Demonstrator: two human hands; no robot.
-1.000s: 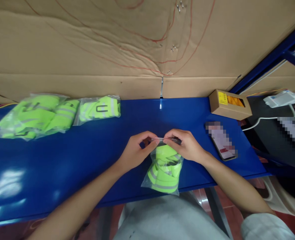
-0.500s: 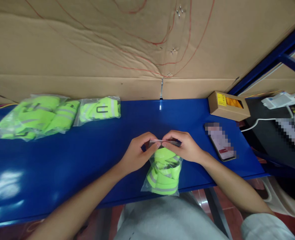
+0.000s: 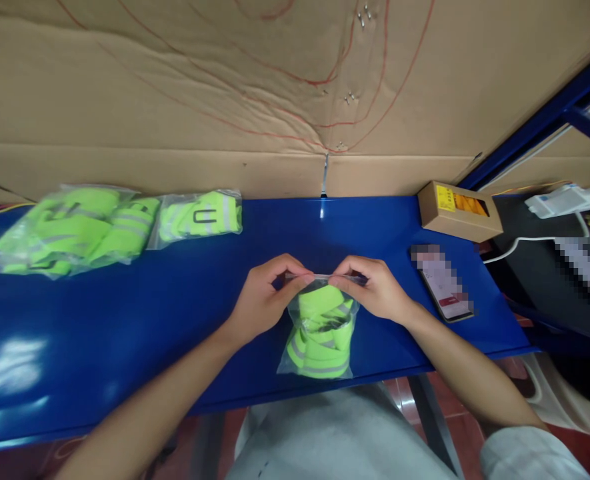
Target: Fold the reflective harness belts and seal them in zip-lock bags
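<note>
A clear zip bag (image 3: pixel 285 365) lies near the front edge of the blue table, its top edge raised between my hands. Inside it is a folded neon-yellow reflective strap (image 3: pixel 323 340) with grey stripes. My left hand (image 3: pixel 271 293) pinches the left part of the bag's top edge between thumb and fingers. On the right part of the same edge, my right hand (image 3: pixel 375 287) pinches in the same way. A short stretch of the edge shows between the two thumbs.
Several bagged neon straps (image 3: pixel 75 230) are piled at the back left, beside one flatter bagged strap (image 3: pixel 202 217). On the right are a phone (image 3: pixel 442 283) and a cardboard box (image 3: pixel 457 223) with yellow contents. A cardboard wall (image 3: pixel 199 100) rises behind the blue table (image 3: pixel 175 293).
My hands have moved apart along the bag's top edge, the left one shifting left. The bag has moved slightly left and away from me.
</note>
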